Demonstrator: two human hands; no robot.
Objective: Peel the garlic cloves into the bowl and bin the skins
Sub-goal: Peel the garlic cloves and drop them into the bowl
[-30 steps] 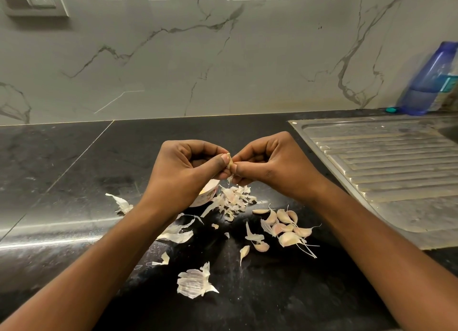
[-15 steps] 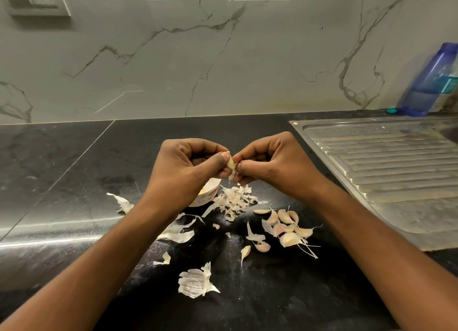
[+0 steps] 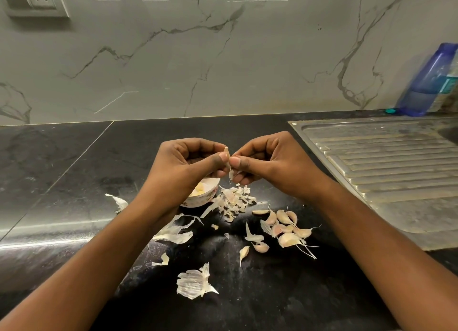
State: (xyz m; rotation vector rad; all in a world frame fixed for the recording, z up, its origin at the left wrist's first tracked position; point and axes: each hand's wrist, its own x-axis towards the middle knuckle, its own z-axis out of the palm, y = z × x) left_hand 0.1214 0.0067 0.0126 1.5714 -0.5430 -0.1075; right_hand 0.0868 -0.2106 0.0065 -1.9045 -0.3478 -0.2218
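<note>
Mostly hidden between pinching left hand (image 3: pixel 184 168) and right hand (image 3: pixel 271 163), one garlic clove (image 3: pixel 226 150); bowl (image 3: pixel 201 199) half behind the left hand.

Both bare forearms enter from the bottom corners, the left from 7 o'clock and the right from 5 o'clock, and converge toward the centre of the view. The left hand (image 3: pixel 188 169) is curled into a loose fist, knuckles up, its thumb stretched toward 3 o'clock. The right hand (image 3: pixel 270 164) mirrors it, fingers folded under, thumb pointing toward 9 o'clock. The two thumb tips nearly touch, and between thumbs and forefingers both hands pinch one garlic clove (image 3: pixel 226 150). Both wrists lie roughly in line with their forearms
</note>
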